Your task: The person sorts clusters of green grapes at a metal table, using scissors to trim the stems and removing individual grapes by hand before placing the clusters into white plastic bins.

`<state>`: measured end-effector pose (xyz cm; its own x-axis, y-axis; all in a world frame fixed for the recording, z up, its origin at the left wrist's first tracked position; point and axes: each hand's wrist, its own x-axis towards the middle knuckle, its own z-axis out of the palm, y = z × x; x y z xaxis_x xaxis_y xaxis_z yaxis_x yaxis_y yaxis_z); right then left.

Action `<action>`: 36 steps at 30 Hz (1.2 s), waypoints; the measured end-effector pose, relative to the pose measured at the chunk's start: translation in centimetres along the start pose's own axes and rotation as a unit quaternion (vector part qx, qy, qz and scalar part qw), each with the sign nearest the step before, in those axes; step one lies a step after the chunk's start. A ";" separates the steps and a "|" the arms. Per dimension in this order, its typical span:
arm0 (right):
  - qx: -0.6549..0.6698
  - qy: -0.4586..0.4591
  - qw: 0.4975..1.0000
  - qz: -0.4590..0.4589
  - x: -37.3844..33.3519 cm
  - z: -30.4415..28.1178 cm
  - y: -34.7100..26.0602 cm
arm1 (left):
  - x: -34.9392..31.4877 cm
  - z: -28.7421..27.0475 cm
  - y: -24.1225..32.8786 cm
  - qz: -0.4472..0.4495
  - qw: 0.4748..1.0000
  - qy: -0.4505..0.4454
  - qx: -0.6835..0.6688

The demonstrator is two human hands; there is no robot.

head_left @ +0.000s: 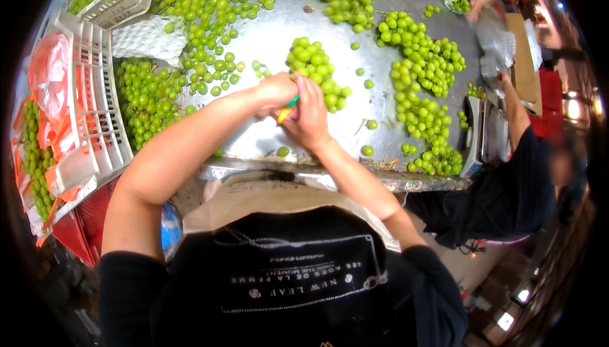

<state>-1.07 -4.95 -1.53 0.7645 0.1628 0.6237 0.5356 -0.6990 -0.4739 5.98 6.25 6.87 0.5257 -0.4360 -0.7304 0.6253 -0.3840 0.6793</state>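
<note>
The person across from me wears a black short-sleeved T-shirt, its white lettering partly framed by a thin white rope-like line, with beige cloth at the waist; left hand and right hand bare.

Shiny metal table, bright lights
</note>
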 end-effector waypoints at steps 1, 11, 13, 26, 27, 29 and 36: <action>-0.001 -0.007 1.000 0.003 0.1 -0.1 0.2 | 0.4 0.0 -0.4 0.004 1.000 0.001 -0.027; 0.017 -0.116 0.983 0.143 0.1 -4.8 -0.2 | -2.7 -3.5 -3.5 0.057 0.958 -0.024 0.281; -0.076 -0.116 0.968 0.210 0.4 -6.2 1.4 | -4.3 -3.8 -5.8 0.123 0.900 0.056 0.414; 0.152 -0.280 0.843 0.434 0.9 -8.3 7.6 | 3.5 1.3 -7.2 0.097 0.982 -0.013 0.163; 0.172 -0.286 0.836 0.436 1.0 -8.5 7.7 | 5.9 1.8 -8.9 0.121 0.987 -0.011 0.102; 0.212 -0.257 0.819 0.467 0.3 -9.0 8.2 | 6.0 2.5 -8.7 0.144 0.987 -0.016 0.073; 0.624 -0.096 0.538 0.559 -3.3 -9.1 7.2 | -2.6 2.2 -4.8 0.181 0.973 -0.028 0.139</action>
<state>-3.01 -16.85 -1.28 0.8185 0.2781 -0.5027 -0.5638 0.5568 -0.6100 0.34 7.44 5.62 0.6457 -0.6237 -0.4406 0.2213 -0.3994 0.8897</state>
